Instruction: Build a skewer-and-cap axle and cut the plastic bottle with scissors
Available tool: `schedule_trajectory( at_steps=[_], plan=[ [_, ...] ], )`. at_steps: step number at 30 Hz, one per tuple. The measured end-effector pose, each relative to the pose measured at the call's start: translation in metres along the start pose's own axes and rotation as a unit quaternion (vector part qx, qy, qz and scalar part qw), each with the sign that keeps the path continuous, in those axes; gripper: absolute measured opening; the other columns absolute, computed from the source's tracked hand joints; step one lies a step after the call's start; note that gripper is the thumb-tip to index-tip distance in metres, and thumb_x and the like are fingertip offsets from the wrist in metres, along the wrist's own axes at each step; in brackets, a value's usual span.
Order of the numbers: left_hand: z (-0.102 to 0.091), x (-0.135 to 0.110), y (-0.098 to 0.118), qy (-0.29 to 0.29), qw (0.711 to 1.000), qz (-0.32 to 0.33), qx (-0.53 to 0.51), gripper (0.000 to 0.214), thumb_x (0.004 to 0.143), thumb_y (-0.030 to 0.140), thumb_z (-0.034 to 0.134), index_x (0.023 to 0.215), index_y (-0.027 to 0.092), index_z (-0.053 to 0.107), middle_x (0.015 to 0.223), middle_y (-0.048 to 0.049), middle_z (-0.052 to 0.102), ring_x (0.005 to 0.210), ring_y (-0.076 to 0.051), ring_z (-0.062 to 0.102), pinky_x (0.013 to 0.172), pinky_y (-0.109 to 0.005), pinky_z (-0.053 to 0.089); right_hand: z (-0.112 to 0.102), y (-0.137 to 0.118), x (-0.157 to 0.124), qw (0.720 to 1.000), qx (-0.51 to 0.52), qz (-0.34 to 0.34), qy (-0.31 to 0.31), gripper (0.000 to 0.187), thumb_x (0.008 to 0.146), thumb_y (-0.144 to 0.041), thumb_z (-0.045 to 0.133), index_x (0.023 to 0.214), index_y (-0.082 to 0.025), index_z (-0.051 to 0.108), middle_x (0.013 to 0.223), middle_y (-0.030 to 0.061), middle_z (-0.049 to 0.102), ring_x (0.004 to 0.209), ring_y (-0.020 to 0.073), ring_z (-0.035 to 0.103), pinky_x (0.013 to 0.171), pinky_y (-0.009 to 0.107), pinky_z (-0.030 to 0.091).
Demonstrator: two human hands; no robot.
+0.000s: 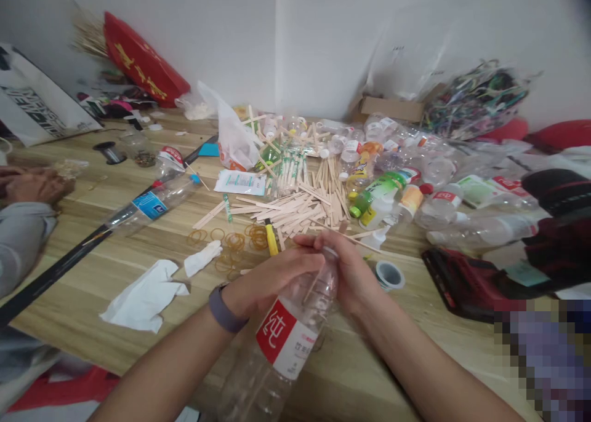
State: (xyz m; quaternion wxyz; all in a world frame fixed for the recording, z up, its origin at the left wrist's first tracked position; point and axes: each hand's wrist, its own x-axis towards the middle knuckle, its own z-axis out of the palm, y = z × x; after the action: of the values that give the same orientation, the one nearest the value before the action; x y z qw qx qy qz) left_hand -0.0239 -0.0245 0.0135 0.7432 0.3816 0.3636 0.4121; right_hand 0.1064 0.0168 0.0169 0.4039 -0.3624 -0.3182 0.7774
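Note:
A large clear plastic bottle (289,342) with a red-and-white label lies tilted between my hands, its base toward me. My left hand (277,271) is closed around the upper left of the bottle, thumb lying across it; a purple band circles that wrist. From the other side, my right hand (353,265) wraps the bottle's narrow end, which the fingers partly hide. A thin wooden stick seems to run along the bottle's shoulder; I cannot tell whether it is inside. Just beyond my hands lie a pile of flat wooden sticks (300,210), a yellow utility knife (271,236) and several rubber bands (235,240).
Many plastic bottles (383,191) crowd the back right. A red-and-black power tool (462,280) and a tape roll (389,275) sit at right. Left are crumpled tissues (143,296), a bottle on a black tube (150,205) and another person's hands (34,185).

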Motion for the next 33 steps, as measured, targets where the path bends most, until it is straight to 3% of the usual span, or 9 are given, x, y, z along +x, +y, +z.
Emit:
schedule_trajectory(
  at_steps=[4,9,14,18,23,26,28,30,33],
  plan=[
    [0.001,-0.008,0.006,-0.097,0.995,-0.028,-0.023,0.065,0.07,0.059,0.073,0.119,0.019,0.06,0.081,-0.0007,0.069,0.069,-0.02,0.067,0.067,-0.031,0.048,-0.006,-0.019,0.005,0.994,0.07,-0.059,0.065,0.036,0.047,-0.042,0.089,0.053,-0.018,0.061,0.077,0.0039,0.073,0.076,0.0171,0.066,0.071,0.025,0.055],
    [-0.001,-0.011,-0.004,-0.122,0.985,-0.093,-0.081,0.061,0.062,0.049,0.081,0.11,0.016,0.065,0.079,-0.0033,0.071,0.062,-0.016,0.066,0.059,-0.024,0.047,-0.011,-0.031,0.008,0.989,0.09,-0.102,0.055,0.031,0.047,-0.036,0.089,0.054,-0.019,0.063,0.069,0.0006,0.07,0.08,0.0174,0.068,0.079,0.026,0.056],
    [0.001,-0.011,-0.021,-0.165,0.965,-0.139,-0.146,0.05,0.08,0.054,0.048,0.096,0.012,0.069,0.082,-0.0019,0.068,0.058,-0.013,0.064,0.055,-0.025,0.044,-0.009,-0.03,-0.001,0.979,0.144,-0.139,-0.045,0.028,0.055,-0.032,0.087,0.055,-0.02,0.062,0.066,-0.0017,0.066,0.082,0.0171,0.068,0.08,0.027,0.056],
    [0.006,-0.01,-0.032,-0.268,0.928,-0.164,-0.202,0.06,0.07,0.066,0.051,0.087,0.013,0.072,0.073,0.0,0.064,0.051,-0.013,0.06,0.049,-0.023,0.041,-0.01,-0.028,-0.01,0.961,0.18,-0.147,-0.151,0.024,0.064,-0.031,0.083,0.057,-0.022,0.062,0.066,-0.0026,0.063,0.081,0.0161,0.066,0.081,0.028,0.055],
    [0.019,-0.012,-0.037,-0.31,0.903,-0.2,-0.22,0.076,0.068,0.08,0.042,0.108,0.022,0.072,0.062,0.003,0.056,0.038,-0.013,0.054,0.044,-0.027,0.041,-0.012,-0.024,-0.017,0.942,0.19,-0.146,-0.235,0.022,0.064,-0.032,0.083,0.058,-0.027,0.063,0.074,-0.0025,0.067,0.083,0.019,0.065,0.079,0.032,0.055],
    [0.02,-0.013,-0.023,-0.283,0.94,-0.172,-0.081,0.077,0.072,0.08,0.034,0.086,0.016,0.073,0.062,0.0004,0.056,0.046,-0.017,0.057,0.048,-0.03,0.041,-0.01,-0.026,-0.014,0.966,0.15,-0.134,-0.164,0.031,0.059,-0.038,0.085,0.052,-0.025,0.057,0.069,-0.0018,0.065,0.084,0.0209,0.065,0.084,0.035,0.053],
    [0.017,-0.013,-0.009,-0.136,0.987,-0.048,0.075,0.058,0.077,0.067,0.048,0.089,0.015,0.07,0.071,-0.0002,0.06,0.062,-0.018,0.061,0.058,-0.03,0.044,-0.009,-0.027,-0.009,0.983,0.104,-0.12,-0.088,0.033,0.057,-0.038,0.085,0.052,-0.023,0.057,0.066,-0.0008,0.065,0.085,0.021,0.065,0.09,0.036,0.05],
    [0.014,-0.014,0.005,-0.072,0.986,-0.007,0.148,0.052,0.072,0.052,0.07,0.111,0.019,0.065,0.092,-0.0012,0.065,0.083,-0.021,0.062,0.072,-0.03,0.046,-0.009,-0.027,-0.004,0.993,0.073,-0.092,-0.016,0.028,0.056,-0.036,0.084,0.054,-0.021,0.06,0.071,0.0012,0.07,0.083,0.0197,0.065,0.088,0.033,0.05],
    [0.014,-0.019,0.017,0.038,0.937,0.014,0.348,0.061,0.07,0.048,0.076,0.121,0.02,0.058,0.106,-0.0071,0.067,0.094,-0.028,0.061,0.081,-0.037,0.047,-0.008,-0.025,0.001,0.995,0.065,-0.04,0.061,0.024,0.056,-0.033,0.081,0.058,-0.02,0.062,0.081,0.0049,0.075,0.076,0.0186,0.064,0.072,0.03,0.051]
  ],
)
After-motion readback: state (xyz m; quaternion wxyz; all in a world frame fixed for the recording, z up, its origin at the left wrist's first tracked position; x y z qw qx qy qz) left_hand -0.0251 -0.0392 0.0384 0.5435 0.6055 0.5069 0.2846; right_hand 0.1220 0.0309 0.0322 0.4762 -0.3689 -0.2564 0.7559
